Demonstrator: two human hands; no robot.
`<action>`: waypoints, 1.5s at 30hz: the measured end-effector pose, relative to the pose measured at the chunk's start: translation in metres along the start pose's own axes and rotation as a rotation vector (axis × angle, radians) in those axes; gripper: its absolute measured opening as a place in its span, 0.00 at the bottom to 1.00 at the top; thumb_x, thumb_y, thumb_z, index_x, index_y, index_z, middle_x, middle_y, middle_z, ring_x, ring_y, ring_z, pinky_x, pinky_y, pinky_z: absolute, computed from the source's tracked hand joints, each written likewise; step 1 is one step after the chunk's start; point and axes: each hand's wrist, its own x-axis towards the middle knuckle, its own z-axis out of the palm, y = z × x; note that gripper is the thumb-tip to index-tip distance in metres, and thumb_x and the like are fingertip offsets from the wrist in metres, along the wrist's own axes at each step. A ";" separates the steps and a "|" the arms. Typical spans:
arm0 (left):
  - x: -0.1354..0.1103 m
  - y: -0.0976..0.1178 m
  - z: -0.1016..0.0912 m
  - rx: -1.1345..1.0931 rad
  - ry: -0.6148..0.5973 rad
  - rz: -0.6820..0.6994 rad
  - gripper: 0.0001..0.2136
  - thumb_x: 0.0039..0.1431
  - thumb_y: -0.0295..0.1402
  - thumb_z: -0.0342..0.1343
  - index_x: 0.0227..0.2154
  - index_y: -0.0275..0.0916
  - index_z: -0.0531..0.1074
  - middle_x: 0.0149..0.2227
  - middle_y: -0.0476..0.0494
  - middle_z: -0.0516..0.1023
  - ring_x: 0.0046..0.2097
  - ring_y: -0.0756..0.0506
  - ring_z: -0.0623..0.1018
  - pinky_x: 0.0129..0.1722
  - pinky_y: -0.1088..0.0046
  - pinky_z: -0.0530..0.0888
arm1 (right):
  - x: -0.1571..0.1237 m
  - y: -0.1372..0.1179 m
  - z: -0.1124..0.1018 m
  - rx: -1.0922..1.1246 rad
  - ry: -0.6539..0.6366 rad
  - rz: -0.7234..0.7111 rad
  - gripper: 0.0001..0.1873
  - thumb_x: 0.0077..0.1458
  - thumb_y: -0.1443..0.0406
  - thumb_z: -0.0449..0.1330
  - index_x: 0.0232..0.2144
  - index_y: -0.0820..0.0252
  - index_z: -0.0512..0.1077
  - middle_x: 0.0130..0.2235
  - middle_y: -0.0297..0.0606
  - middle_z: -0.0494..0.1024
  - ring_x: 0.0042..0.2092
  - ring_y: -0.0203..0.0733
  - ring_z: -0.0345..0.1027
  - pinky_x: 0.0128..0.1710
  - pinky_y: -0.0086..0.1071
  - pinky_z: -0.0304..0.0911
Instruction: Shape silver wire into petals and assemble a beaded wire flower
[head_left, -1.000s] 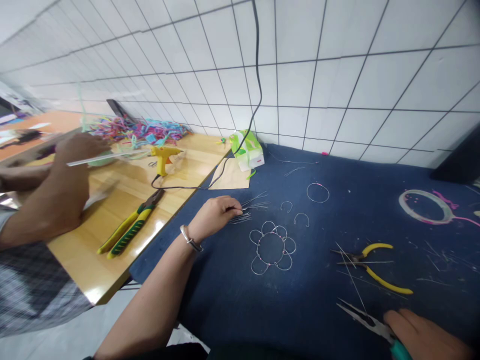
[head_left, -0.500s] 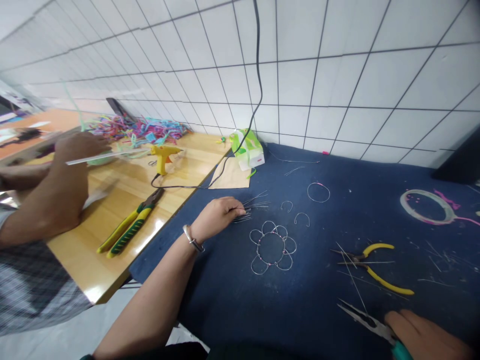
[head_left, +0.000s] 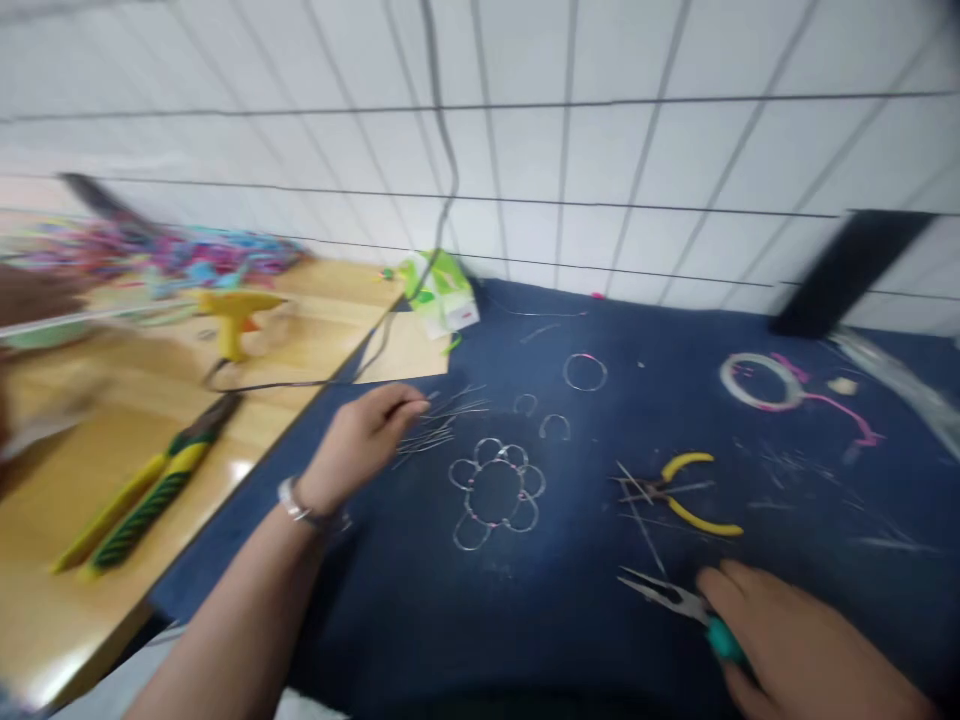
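Note:
My left hand, with a bracelet on the wrist, is pinched at the near-left end of a bundle of thin wires; a short wire seems to show at its fingertips, though blurred. At lower right my right hand grips needle-nose pliers with green handles, their jaws apart and pointing left. A wire flower with looped petals and small pink beads lies between the hands. Beyond it are two bent wire pieces and a closed wire ring.
Yellow-handled pliers lie under loose wires on the blue mat. A wire coil is farther right. On the wooden table at left are a yellow glue gun, large pliers and another person's blurred hand.
The view has swung right, so things sit farther left. My left hand has lifted slightly and drawn back from the wire bundle; my right hand still holds the pliers.

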 end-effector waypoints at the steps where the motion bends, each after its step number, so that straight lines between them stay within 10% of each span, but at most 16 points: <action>1: -0.002 0.006 0.000 -0.043 0.012 -0.046 0.08 0.56 0.36 0.48 0.31 0.39 0.69 0.27 0.51 0.70 0.29 0.50 0.68 0.30 0.76 0.64 | 0.001 -0.006 -0.008 0.000 -0.073 0.020 0.13 0.42 0.71 0.53 0.33 0.55 0.66 0.35 0.39 0.71 0.34 0.45 0.66 0.34 0.40 0.60; 14: -0.020 0.154 0.070 -1.062 -0.713 -0.374 0.06 0.55 0.36 0.53 0.31 0.39 0.68 0.44 0.41 0.74 0.44 0.44 0.74 0.41 0.67 0.71 | 0.000 -0.019 -0.031 0.040 -0.105 0.064 0.07 0.43 0.68 0.52 0.30 0.59 0.63 0.32 0.40 0.66 0.33 0.43 0.62 0.33 0.37 0.57; 28: -0.028 0.203 0.112 -1.315 -0.710 -0.318 0.07 0.59 0.35 0.48 0.29 0.37 0.63 0.32 0.46 0.72 0.32 0.51 0.74 0.35 0.71 0.71 | -0.008 -0.022 -0.032 0.010 -0.068 0.076 0.09 0.43 0.66 0.53 0.31 0.60 0.64 0.32 0.43 0.68 0.34 0.46 0.62 0.34 0.38 0.56; 36: -0.002 0.232 0.116 -1.150 -0.561 -0.067 0.07 0.60 0.35 0.44 0.29 0.39 0.61 0.25 0.51 0.66 0.20 0.56 0.61 0.19 0.80 0.60 | -0.018 -0.025 -0.034 -0.121 -0.003 0.099 0.12 0.40 0.65 0.55 0.32 0.61 0.65 0.32 0.44 0.67 0.36 0.50 0.61 0.35 0.41 0.54; 45: 0.004 0.223 0.130 -0.067 -0.601 0.506 0.07 0.56 0.31 0.49 0.38 0.39 0.64 0.32 0.45 0.73 0.33 0.46 0.74 0.31 0.72 0.67 | -0.024 -0.026 -0.033 -0.222 -0.018 0.072 0.17 0.38 0.62 0.58 0.34 0.61 0.66 0.32 0.45 0.68 0.35 0.50 0.60 0.35 0.42 0.52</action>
